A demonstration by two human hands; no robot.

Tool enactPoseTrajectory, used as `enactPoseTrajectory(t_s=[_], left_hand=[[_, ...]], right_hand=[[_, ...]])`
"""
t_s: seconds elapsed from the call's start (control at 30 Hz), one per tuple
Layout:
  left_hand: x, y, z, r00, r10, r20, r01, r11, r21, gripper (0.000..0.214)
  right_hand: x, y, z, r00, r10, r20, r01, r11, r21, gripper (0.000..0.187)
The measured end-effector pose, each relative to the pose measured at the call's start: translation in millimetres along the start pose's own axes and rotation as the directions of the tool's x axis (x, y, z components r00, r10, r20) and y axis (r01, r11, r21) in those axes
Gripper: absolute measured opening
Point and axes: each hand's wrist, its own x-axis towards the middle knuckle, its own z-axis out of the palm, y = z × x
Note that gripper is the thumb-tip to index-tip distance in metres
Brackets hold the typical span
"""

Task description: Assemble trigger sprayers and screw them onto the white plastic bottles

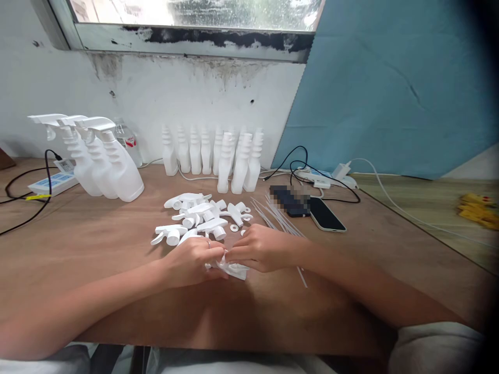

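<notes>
Near the front of the table, my left hand (195, 259) is closed around a white trigger spray head (236, 270), which is partly hidden by the fingers. My right hand (263, 248) meets it from the other side, its fingers pinched at the same spray head; whether a small part sits between them I cannot make out. Just beyond both hands lies a loose pile of white spray heads (200, 213) with a few small white rings (234, 228). A bundle of thin white tubes (286, 224) runs under my right wrist.
Several white bottles (241, 163) without heads stand along the wall. At the left are three bottles with spray heads (125, 171), a clear bottle (130, 143) and a power strip (54, 183). Two phones (327, 214) and another power strip (343, 177) with cables lie to the right.
</notes>
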Motion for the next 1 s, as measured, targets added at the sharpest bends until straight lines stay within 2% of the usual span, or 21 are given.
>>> enactPoseTrajectory(t_s=[0.13, 0.3, 0.43, 0.57, 0.7, 0.87, 1.0], left_hand=[[0.2, -1.0, 0.7, 1.0, 0.011, -0.026, -0.011, 1.0, 0.008, 0.025], [0.8, -2.0, 2.6, 0.998, 0.05, -0.047, -0.049, 0.999, 0.019, 0.024], [0.0, -1.5, 3.3, 0.999, 0.005, -0.047, -0.004, 1.0, 0.01, 0.025], [-2.1, -3.0, 4.7, 0.998, -0.023, -0.06, 0.025, 0.999, 0.024, 0.025], [-3.0, -3.7, 6.2, 0.998, -0.015, -0.068, 0.019, 0.998, 0.054, 0.025], [-1.7, -2.1, 5.8, 0.999, -0.015, -0.052, 0.017, 0.998, 0.053, 0.022], [-2.9, -1.9, 8.1, 1.0, -0.008, -0.02, 0.008, 1.0, 0.029, 0.017]], right_hand=[[-1.4, -1.3, 1.1, 1.0, -0.008, 0.023, 0.01, 0.993, -0.115, 0.019], [-1.3, -2.3, 2.4, 0.998, 0.02, 0.053, -0.017, 0.998, -0.058, 0.021], [-0.7, -1.2, -1.4, 0.998, 0.044, 0.041, -0.042, 0.998, -0.036, 0.019], [-1.1, -1.9, -3.2, 0.999, 0.052, 0.013, -0.05, 0.99, -0.132, 0.021], [-0.7, -7.2, -2.2, 0.995, 0.074, 0.07, -0.06, 0.981, -0.184, 0.018], [-0.3, -10.8, -4.0, 0.991, 0.09, 0.096, -0.081, 0.992, -0.098, 0.018], [-3.1, 1.9, -17.7, 0.99, 0.113, 0.079, -0.127, 0.972, 0.197, 0.023]])
